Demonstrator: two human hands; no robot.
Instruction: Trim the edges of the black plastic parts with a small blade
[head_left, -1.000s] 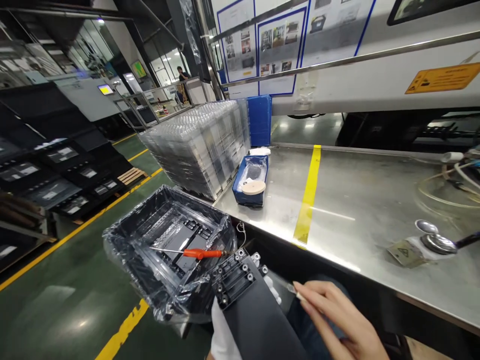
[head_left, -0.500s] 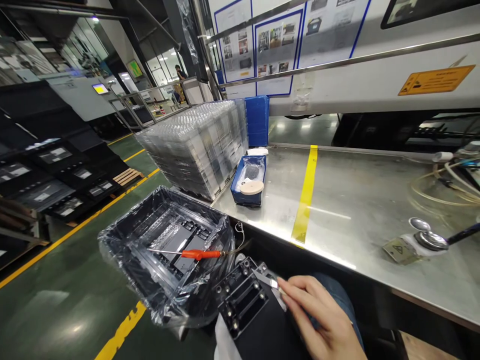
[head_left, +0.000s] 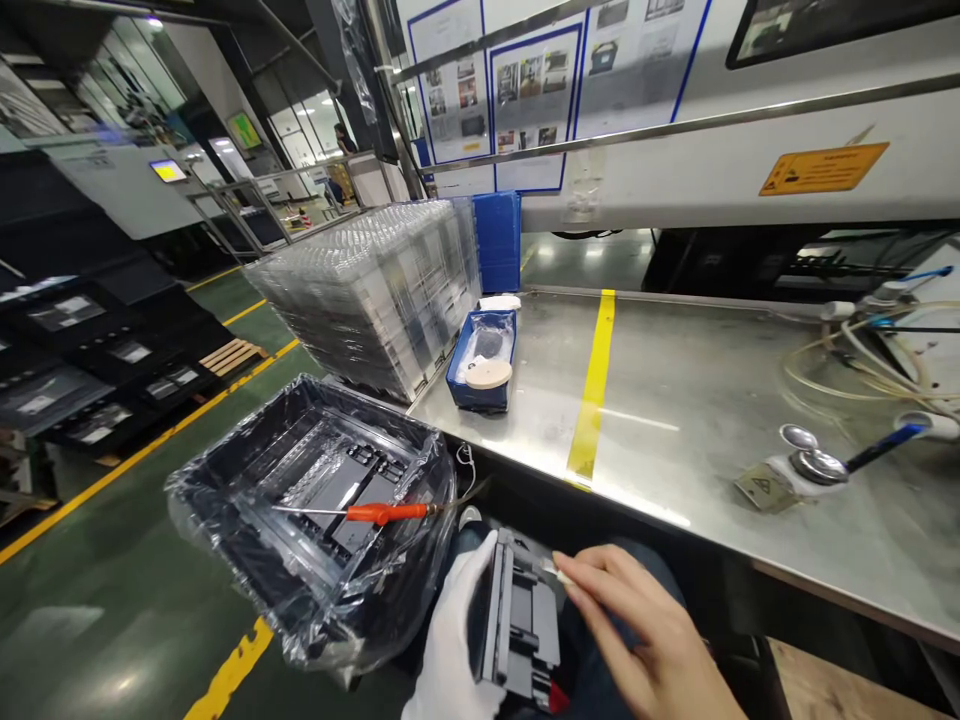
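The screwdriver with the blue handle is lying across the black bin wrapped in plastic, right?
Not quite. In the head view, the screwdriver lying across the black bin wrapped in plastic has an orange handle, not a blue one. The rest is right: it rests across the bin, just left of the gloved left hand holding the black part.

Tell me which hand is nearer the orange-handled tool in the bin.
Left. The gloved left hand grips the black part just below and right of the orange-handled tool; the bare right hand sits farther right.
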